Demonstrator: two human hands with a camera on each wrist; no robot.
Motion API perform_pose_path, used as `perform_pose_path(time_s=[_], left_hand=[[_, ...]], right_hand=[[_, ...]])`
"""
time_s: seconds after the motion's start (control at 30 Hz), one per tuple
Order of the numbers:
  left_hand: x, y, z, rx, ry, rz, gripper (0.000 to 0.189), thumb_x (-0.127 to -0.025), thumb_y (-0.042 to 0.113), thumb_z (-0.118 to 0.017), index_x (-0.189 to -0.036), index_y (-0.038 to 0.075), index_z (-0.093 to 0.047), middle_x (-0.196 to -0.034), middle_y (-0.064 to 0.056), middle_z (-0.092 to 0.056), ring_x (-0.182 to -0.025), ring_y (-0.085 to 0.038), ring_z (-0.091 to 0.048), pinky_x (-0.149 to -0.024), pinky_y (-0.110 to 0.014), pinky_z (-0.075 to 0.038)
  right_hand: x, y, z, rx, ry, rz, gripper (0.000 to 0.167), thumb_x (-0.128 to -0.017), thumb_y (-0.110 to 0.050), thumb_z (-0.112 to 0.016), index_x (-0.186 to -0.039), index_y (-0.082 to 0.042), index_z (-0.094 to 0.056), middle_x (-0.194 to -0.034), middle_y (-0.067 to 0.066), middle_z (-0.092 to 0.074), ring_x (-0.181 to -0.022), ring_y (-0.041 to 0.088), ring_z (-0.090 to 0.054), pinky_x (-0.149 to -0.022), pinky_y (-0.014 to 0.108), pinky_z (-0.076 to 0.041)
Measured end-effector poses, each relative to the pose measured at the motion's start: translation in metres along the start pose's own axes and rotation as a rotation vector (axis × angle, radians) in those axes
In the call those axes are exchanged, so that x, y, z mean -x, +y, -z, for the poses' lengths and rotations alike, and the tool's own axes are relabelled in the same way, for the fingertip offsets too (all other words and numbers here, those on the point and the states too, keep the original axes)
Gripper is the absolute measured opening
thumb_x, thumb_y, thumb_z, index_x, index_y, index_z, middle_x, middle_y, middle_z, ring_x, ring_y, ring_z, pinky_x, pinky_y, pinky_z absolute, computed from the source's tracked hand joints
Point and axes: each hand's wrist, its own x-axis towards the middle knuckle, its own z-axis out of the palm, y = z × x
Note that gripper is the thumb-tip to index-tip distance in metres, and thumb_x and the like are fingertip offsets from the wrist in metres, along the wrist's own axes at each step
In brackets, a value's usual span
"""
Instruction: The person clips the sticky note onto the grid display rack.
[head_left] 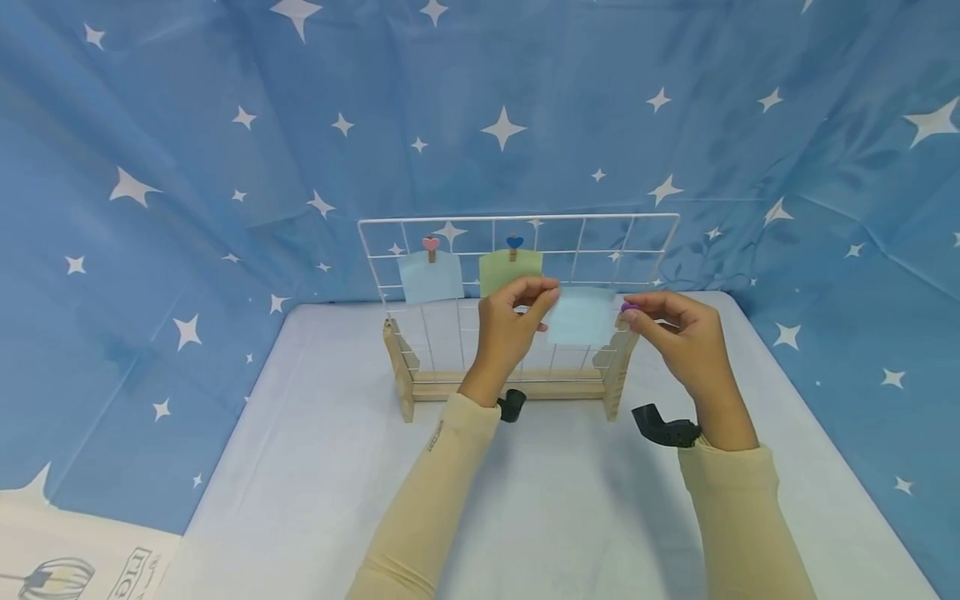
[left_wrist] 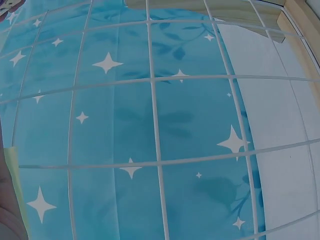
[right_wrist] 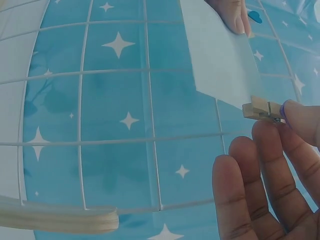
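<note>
My left hand (head_left: 517, 321) pinches a light blue paper sheet (head_left: 583, 317) at its left edge, in front of a white wire grid rack (head_left: 637, 218). To the right of the sheet, my right hand (head_left: 678, 329) pinches a small wooden clothespin (right_wrist: 260, 109) with a purple piece on it between thumb and fingers. In the right wrist view the clothespin's tip overlaps the sheet's lower corner. A green paper (head_left: 498, 271) hangs on the grid under a clothespin with a blue heart (head_left: 514, 242), partly hidden by my left hand.
Left on the grid hangs another blue paper (head_left: 431, 279) under a clothespin with a pink heart (head_left: 431, 243). Wooden feet and a crossbar (head_left: 510, 390) carry the grid on a white table (head_left: 315, 467). A blue star-patterned cloth (head_left: 450, 83) stands behind.
</note>
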Motion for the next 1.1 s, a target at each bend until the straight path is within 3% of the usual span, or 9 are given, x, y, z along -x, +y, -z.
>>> perform_pose_path(time_s=[0.63,1.1], left_hand=[[-0.011,0.005,-0.007,0.024,-0.002,-0.038,0.019,-0.105,0.012,-0.074,-0.117,-0.002,-0.079,-0.109,-0.014,-0.078,-0.093,-0.019,-0.074,-0.067,-0.03,-0.066],[-0.019,0.011,-0.01,0.033,0.007,-0.038,0.018,-0.105,0.011,-0.074,-0.117,-0.001,-0.08,-0.109,-0.014,-0.078,-0.092,-0.019,-0.074,-0.068,-0.03,-0.066]], right_hand=[[-0.013,-0.006,0.004,0.028,-0.023,0.028,0.02,-0.101,-0.001,-0.075,-0.117,0.01,-0.076,-0.1,-0.029,-0.071,-0.096,-0.002,-0.068,-0.086,0.009,-0.054],[-0.024,-0.014,0.005,0.069,-0.027,0.042,0.019,-0.1,-0.002,-0.076,-0.114,0.01,-0.076,-0.108,0.004,-0.079,-0.094,-0.004,-0.067,-0.083,0.008,-0.054]])
